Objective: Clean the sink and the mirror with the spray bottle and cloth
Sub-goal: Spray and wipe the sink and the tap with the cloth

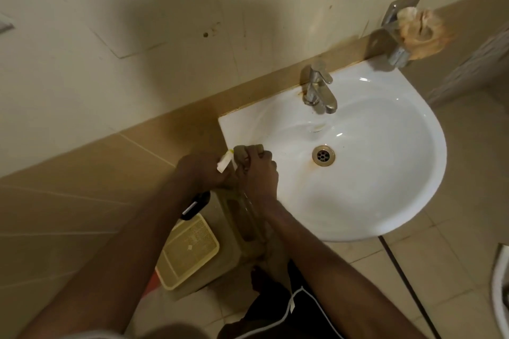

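**Spray bottle held over the sink's near-left rim**

Spray bottle (pixel 242 173) is held upright in both hands at the near-left rim of the white sink (pixel 413 201), its long axis running roughly vertically, so that it is seen almost end-on from above. The head is gripped by the right hand (pixel 260 176), fingers curled round it; the white nozzle tip (pixel 224 162) is pinched or steadied by the left hand (pixel 203 173) and points up-left, away from the basin. Whether the trigger is being pressed cannot be told. The translucent body hangs below the hands, partly hidden by the right forearm. The basin lies to the right of the grip, so the nozzle would probably have to be turned that way before spraying. No cloth is clearly seen. A tap (pixel 319 88) stands at the sink's back edge, the drain (pixel 323 155) just right of the hands.
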